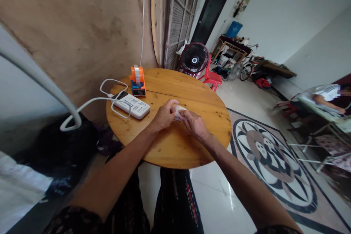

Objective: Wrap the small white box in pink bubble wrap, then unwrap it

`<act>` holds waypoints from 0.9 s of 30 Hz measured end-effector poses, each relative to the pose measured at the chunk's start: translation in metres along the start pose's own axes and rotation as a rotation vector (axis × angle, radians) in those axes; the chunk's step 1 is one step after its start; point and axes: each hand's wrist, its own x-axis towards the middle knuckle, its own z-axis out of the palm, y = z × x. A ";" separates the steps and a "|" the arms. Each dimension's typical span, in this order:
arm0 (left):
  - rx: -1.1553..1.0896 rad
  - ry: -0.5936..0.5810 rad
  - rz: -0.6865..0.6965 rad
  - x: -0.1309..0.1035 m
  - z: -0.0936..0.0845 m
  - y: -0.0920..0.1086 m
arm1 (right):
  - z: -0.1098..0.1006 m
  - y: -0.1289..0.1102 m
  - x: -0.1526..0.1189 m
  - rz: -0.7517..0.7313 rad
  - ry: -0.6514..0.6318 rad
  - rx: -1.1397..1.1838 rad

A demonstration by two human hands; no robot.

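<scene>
Over the middle of the round wooden table (170,153), both hands meet at a small whitish, partly see-through piece (179,109); its kind I cannot make out. My left hand (165,114) has its fingers closed on the left side of it. From the right, my right hand (194,123) pinches the same piece between thumb and fingers. The fingers cover part of the piece. To the left of my hands lies a white power bank (137,106) with a white cable (120,99) looped over it. Behind that stands an orange tape dispenser (138,80) with a roll of clear tape.
A dark fan (194,59) and a red plastic chair (211,76) stand beyond the table. Dark bags (65,146) are at the left. At the right, a person (327,97) sits at another table (309,98). A patterned floor inlay (276,161) lies between.
</scene>
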 end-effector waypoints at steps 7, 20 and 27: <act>-0.023 -0.109 0.016 0.000 -0.010 0.002 | 0.010 0.000 -0.005 -0.200 0.063 -0.084; 0.089 -0.083 0.015 0.003 -0.021 0.003 | 0.015 0.010 -0.022 -0.287 0.032 -0.061; 0.432 -0.207 0.294 0.003 -0.021 -0.016 | 0.019 0.016 -0.023 -0.304 0.019 -0.078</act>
